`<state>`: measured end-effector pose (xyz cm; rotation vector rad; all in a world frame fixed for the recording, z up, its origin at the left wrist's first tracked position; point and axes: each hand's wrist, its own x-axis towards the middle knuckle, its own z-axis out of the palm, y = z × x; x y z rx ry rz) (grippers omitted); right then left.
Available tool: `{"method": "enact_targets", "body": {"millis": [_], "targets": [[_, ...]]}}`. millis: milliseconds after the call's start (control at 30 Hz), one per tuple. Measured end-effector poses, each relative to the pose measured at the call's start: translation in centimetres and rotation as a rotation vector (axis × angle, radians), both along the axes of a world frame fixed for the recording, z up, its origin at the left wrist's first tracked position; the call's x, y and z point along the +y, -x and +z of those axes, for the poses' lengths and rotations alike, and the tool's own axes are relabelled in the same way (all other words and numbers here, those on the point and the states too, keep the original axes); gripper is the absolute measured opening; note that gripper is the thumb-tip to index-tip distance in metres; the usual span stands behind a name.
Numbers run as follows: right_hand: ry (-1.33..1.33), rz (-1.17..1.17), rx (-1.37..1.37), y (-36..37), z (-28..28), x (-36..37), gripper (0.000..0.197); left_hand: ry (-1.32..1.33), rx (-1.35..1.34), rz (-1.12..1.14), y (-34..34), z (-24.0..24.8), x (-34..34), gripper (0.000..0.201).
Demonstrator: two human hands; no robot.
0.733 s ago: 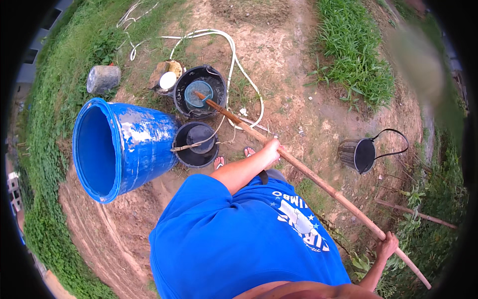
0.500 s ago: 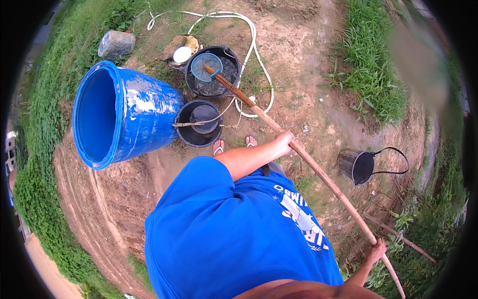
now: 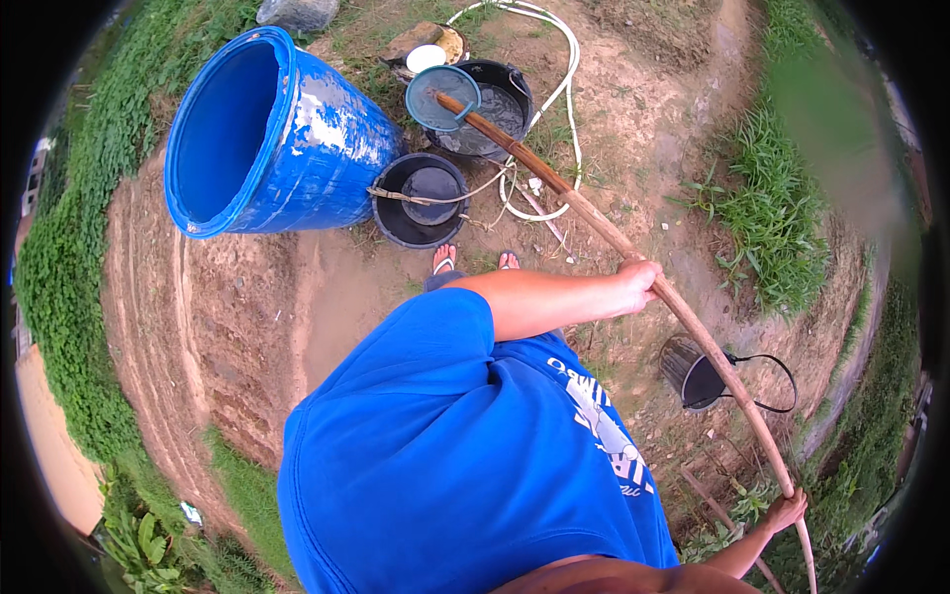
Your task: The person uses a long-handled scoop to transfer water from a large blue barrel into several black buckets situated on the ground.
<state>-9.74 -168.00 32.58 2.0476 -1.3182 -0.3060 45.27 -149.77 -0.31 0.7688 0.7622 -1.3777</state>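
Left hand (image 3: 641,283) curled tight around the middle of a long brown pole (image 3: 582,206), fingers wrapped on the wood. Right hand (image 3: 786,510) also grabbing the pole, far down near the low end. Pole slanting past the right side of a blue shirt (image 3: 465,445).

At the top end of the pole, a round blue scoop (image 3: 424,101), over the left edge of a big black tub (image 3: 497,74). Hard to tell whether touching the tub or just above it. Dark water inside the tub.

Just in front of two feet (image 3: 443,259) in flip-flops, a smaller black bucket (image 3: 391,210) with a rope (image 3: 485,186) across the top. Beside that, on the left, a big blue barrel (image 3: 336,158) with pale, worn patches. Just behind the scoop, a little white bowl (image 3: 426,55). Around the right side of the tub, a loopy white hose (image 3: 575,109) on the dirt. Over on the right, close to the line of the pole, another dark bucket (image 3: 681,368) with a long black handle (image 3: 792,381). Farther up, green grass (image 3: 777,238).
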Motion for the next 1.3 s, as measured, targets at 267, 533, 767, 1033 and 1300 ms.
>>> {"method": "enact_targets", "body": {"millis": [267,533,767,1033,1300], "targets": [[0.182,0.235,0.043,-8.0,7.6,-13.4,0.034,0.048,0.073,0.112,1.0,3.5,0.4,0.012],[0.192,0.622,0.124,-24.2,9.2,-25.7,0.026,0.098,0.222,0.347,-1.7,3.4,5.3,0.016],[0.097,0.828,0.121,-48.2,1.0,-23.4,0.021,0.007,0.161,0.660,-7.4,-0.5,15.7,0.015],[-0.107,1.179,0.029,-70.3,-9.3,-4.8,0.029,-0.237,0.073,1.073,-14.7,-4.6,35.6,0.020],[-0.411,1.493,-0.016,-81.8,-12.0,13.6,0.052,-0.391,-0.048,1.333,-17.1,-8.2,57.5,0.023]]}}
